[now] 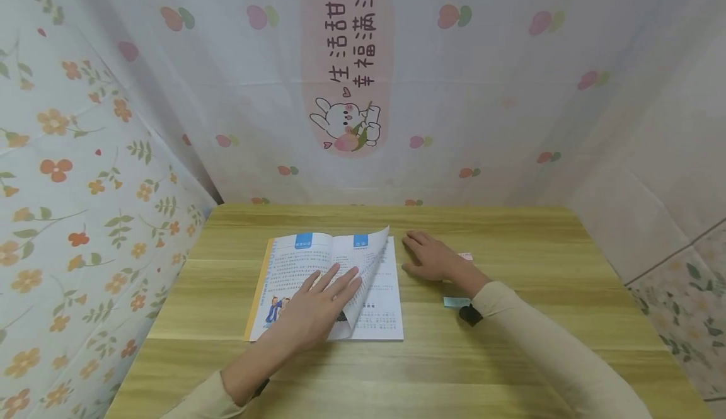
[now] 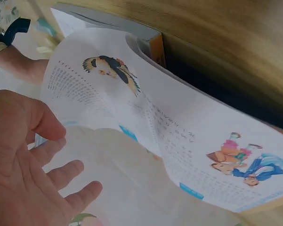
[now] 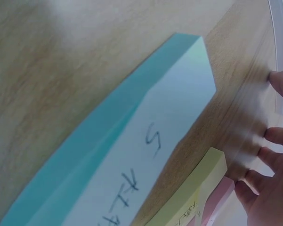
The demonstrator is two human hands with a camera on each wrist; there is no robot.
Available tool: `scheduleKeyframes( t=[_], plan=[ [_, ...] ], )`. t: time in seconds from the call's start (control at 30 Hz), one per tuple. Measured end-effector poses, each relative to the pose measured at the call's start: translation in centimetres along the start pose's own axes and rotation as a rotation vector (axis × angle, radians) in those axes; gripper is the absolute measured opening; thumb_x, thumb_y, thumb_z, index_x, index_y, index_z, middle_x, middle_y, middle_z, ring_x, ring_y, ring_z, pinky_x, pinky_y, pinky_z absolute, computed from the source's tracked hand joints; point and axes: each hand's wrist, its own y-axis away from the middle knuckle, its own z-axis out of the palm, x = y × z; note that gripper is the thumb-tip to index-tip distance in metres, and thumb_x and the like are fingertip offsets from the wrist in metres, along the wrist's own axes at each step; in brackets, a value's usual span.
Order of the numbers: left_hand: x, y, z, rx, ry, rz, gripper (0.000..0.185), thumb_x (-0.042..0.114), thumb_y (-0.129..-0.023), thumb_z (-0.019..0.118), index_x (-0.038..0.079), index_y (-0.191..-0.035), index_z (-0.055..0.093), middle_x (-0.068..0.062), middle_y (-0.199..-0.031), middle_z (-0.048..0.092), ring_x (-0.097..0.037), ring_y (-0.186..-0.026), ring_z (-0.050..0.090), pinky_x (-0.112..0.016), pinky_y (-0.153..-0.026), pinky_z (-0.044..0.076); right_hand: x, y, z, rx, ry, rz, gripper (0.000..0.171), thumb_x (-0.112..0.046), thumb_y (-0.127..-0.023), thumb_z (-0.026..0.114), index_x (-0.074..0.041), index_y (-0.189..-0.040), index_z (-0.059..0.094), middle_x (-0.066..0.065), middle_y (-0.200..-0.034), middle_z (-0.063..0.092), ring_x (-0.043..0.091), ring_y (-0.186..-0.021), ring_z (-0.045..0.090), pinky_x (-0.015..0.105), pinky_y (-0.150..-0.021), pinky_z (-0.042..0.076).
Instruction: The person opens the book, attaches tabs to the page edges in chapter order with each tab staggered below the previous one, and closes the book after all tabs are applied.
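Note:
An open book (image 1: 297,261) with an orange-yellow left edge lies on the table. One of its pages (image 1: 368,274) is raised, curving up from the right side. Over that page is my left hand (image 1: 314,312), fingers straight and spread; the left wrist view shows no pinch on the paper. My right hand (image 1: 431,258) rests on the tabletop just right of the book, its fingers spread and holding nothing. Close by its wrist lie a blue sticky-note pad (image 3: 146,136) with handwriting, a yellow pad (image 3: 193,193) and a pink one (image 3: 220,197).
The wood-grain table (image 1: 499,230) ends at a patterned curtain (image 1: 482,110) behind. A flowered cloth (image 1: 85,217) hangs on the left, and a pale wall (image 1: 675,217) stands on the right. Dark bands sit around both wrists.

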Motion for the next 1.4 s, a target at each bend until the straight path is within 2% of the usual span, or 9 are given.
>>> scheduleKeyframes(
  t=[0.2,0.37,0.5,0.63,0.8,1.03,1.23,1.4],
  plan=[
    [-0.2,0.3,-0.1,0.026,-0.052,-0.022,0.060,0.020,-0.095,0.061,0.008,-0.153,0.046,-0.007,-0.161,0.035,-0.035,-0.146,0.031,-0.057,-0.112,0.032,0.0,0.0,0.2,-0.006,-0.001,0.011,0.071,-0.040,-0.102,0.058,0.004,-0.153,0.036,0.026,-0.158,0.030,0.044,-0.145,0.027,0.057,-0.113,0.029],
    [-0.5,0.3,0.2,0.047,-0.039,-0.050,0.058,0.035,-0.099,0.056,0.007,-0.150,0.050,-0.007,-0.160,0.037,-0.036,-0.145,0.032,-0.059,-0.111,0.032,-0.1,0.1,0.1,-0.002,0.004,0.015,0.071,-0.040,-0.102,0.058,0.004,-0.153,0.036,0.026,-0.158,0.030,0.043,-0.145,0.028,0.056,-0.113,0.029],
    [-0.5,-0.2,0.8,0.065,-0.044,-0.050,0.063,0.045,-0.099,0.059,0.007,-0.149,0.051,-0.007,-0.160,0.038,-0.037,-0.145,0.032,-0.059,-0.112,0.030,-0.3,0.1,0.0,0.000,-0.002,0.013,0.071,-0.039,-0.102,0.058,0.004,-0.153,0.036,0.026,-0.158,0.030,0.044,-0.145,0.028,0.057,-0.113,0.029],
    [-0.5,-0.7,1.3,0.072,-0.046,-0.031,0.062,0.041,-0.097,0.065,0.013,-0.151,0.050,-0.007,-0.159,0.039,-0.037,-0.146,0.031,-0.059,-0.112,0.030,-0.3,0.2,-0.1,0.002,-0.014,0.009,0.070,-0.038,-0.102,0.059,0.005,-0.153,0.036,0.027,-0.158,0.030,0.044,-0.145,0.027,0.058,-0.113,0.029],
    [-0.4,-1.1,1.7,0.053,-0.054,0.003,0.058,0.037,-0.100,0.061,0.020,-0.153,0.048,-0.006,-0.162,0.035,-0.037,-0.148,0.025,-0.058,-0.114,0.026,-0.4,0.2,-0.2,0.003,-0.006,0.016,0.071,-0.038,-0.102,0.059,0.005,-0.153,0.036,0.027,-0.158,0.031,0.043,-0.145,0.029,0.056,-0.113,0.030],
    [-0.3,-1.3,2.0,0.042,-0.092,-0.016,0.059,0.046,-0.099,0.058,0.015,-0.150,0.052,-0.007,-0.162,0.034,-0.038,-0.148,0.025,-0.060,-0.114,0.025,-0.5,0.3,-0.2,0.015,-0.005,0.015,0.069,-0.036,-0.102,0.060,0.005,-0.152,0.038,0.027,-0.157,0.032,0.043,-0.144,0.030,0.057,-0.112,0.031],
    [-0.3,-1.4,2.3,0.068,-0.134,-0.053,0.068,0.054,-0.097,0.058,0.009,-0.147,0.053,-0.010,-0.161,0.036,-0.041,-0.147,0.026,-0.061,-0.114,0.024,-0.8,0.4,-0.4,0.030,-0.002,0.002,0.068,-0.035,-0.101,0.061,0.007,-0.151,0.039,0.028,-0.155,0.034,0.044,-0.143,0.032,0.057,-0.112,0.031],
    [-0.3,-1.5,2.2,0.069,-0.131,-0.078,0.073,0.049,-0.094,0.065,0.006,-0.150,0.048,-0.012,-0.161,0.034,-0.042,-0.148,0.024,-0.061,-0.114,0.023,-0.8,0.4,-0.3,0.037,-0.003,-0.007,0.067,-0.034,-0.101,0.061,0.007,-0.150,0.040,0.028,-0.155,0.034,0.044,-0.142,0.033,0.057,-0.111,0.032]
  ],
)
